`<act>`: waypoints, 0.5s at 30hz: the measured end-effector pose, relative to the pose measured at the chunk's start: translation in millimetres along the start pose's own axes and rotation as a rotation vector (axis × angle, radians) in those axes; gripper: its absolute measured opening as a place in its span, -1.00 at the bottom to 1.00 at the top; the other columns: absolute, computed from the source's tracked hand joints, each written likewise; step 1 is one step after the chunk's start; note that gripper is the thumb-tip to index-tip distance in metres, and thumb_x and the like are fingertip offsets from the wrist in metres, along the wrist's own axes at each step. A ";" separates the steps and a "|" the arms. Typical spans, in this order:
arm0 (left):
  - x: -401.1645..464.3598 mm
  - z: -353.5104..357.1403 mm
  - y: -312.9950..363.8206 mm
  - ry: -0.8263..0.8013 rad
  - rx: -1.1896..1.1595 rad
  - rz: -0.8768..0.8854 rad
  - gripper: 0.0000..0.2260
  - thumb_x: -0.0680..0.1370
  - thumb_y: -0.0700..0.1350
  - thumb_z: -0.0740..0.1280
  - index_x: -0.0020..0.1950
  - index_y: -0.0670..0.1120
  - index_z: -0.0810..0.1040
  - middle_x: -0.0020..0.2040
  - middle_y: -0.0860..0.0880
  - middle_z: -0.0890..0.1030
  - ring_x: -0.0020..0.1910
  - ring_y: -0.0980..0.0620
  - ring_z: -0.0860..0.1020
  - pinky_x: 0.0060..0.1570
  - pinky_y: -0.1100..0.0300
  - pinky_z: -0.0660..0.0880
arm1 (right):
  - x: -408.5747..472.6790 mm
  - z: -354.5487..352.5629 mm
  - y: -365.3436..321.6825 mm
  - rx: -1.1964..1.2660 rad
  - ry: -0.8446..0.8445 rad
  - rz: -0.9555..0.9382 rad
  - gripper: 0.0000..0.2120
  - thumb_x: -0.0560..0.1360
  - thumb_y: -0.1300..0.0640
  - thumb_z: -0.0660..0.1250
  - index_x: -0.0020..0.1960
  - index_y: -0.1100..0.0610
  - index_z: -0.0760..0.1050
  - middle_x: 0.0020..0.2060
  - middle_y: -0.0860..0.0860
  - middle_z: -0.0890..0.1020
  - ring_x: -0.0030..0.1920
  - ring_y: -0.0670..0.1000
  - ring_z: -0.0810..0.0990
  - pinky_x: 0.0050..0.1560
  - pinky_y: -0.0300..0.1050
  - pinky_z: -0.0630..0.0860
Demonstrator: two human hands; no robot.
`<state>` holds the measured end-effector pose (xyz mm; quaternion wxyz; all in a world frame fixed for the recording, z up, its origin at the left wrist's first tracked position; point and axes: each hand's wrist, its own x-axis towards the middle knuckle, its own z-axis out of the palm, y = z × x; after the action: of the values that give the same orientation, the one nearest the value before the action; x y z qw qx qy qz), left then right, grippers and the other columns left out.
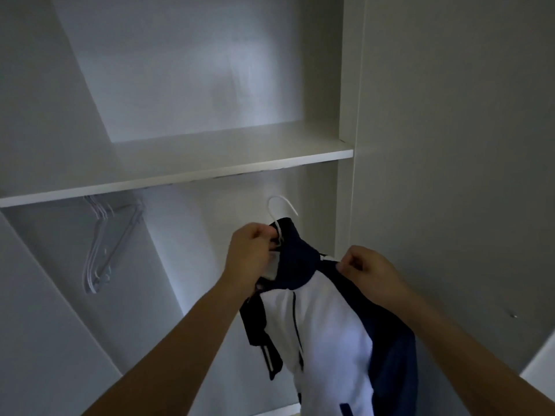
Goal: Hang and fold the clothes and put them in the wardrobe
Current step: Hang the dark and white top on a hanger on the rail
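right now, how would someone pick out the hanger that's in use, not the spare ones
Find the white wardrobe shelf running across the view. Below its right end, both hands hold a navy and white jacket near its collar. The thin white plastic hanger pokes its hook up above that collar, while the bunch of bare white hangers hangs further left.

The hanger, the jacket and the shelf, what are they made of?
The hanger looks like smooth white plastic: its hook is thin, evenly curved and a little shiny, though coated wire is possible. The jacket looks like soft cloth, navy and white, because it drapes and folds. The shelf looks like a matte white painted or laminated board, flat with a square edge.
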<state>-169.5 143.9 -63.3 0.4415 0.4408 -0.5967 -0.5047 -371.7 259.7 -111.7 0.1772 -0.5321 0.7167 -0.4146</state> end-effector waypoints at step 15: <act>26.7 -34.7 21.5 -0.047 0.314 0.349 -0.75 0.66 -0.10 0.22 0.05 -0.12 0.69 -0.03 0.01 0.69 -0.03 0.12 0.62 0.09 0.22 0.50 | 11.9 -16.7 -0.7 -0.356 -0.004 -0.073 -0.74 0.63 0.05 0.15 -0.22 0.08 0.30 -0.36 0.00 0.50 -0.35 0.01 0.49 -0.41 -0.17 0.33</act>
<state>-143.4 112.7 -36.3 0.4343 0.3822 -0.7451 -0.3319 -387.2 255.6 -99.0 0.0665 -0.5815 0.7586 -0.2862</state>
